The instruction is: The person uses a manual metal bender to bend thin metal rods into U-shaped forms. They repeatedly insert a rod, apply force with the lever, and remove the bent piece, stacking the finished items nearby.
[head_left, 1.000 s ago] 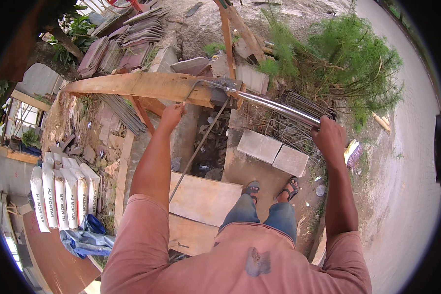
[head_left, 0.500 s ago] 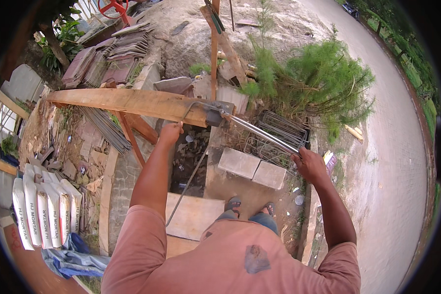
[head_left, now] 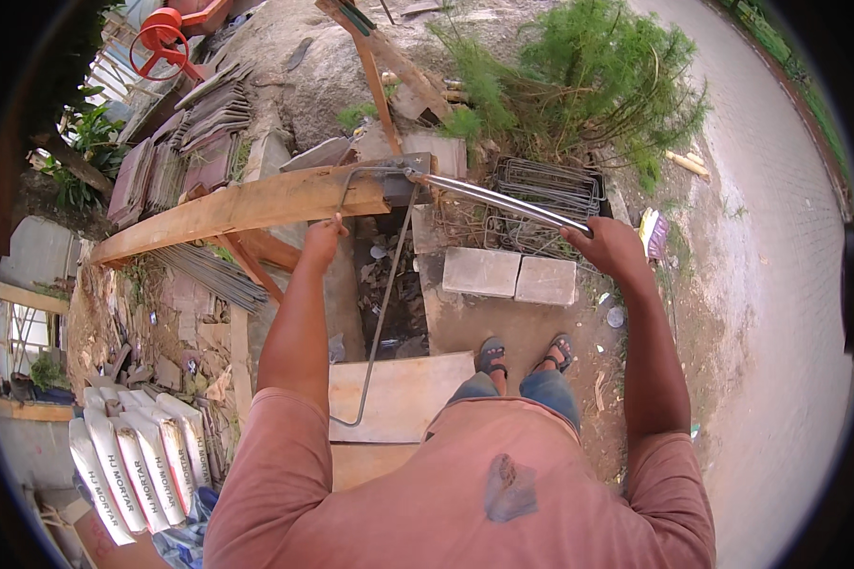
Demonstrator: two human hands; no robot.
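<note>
My left hand [head_left: 324,242] is closed around a thin bent metal rod [head_left: 384,302], just below the free end of a wooden beam [head_left: 266,204]. From the fingers the rod runs up and over the beam end to a dark metal block [head_left: 413,175] fixed there. Another stretch hangs down and hooks to the left near its low end. My right hand [head_left: 605,248] grips the end of a long shiny metal bar [head_left: 503,202]. The bar's other end meets the rod at the block.
Two pale concrete blocks [head_left: 510,276] lie before my feet, with stacked wire frames [head_left: 546,194] behind them. White sacks [head_left: 142,460] are piled at lower left. A feathery green bush [head_left: 598,85] grows at back right, near the paved road [head_left: 778,313]. Slanted posts [head_left: 249,263] prop the beam.
The view has turned and shifted, so the beam slants up toward its free end. More of the hanging rod shows, including its hooked low end. Both hands keep their grips.
</note>
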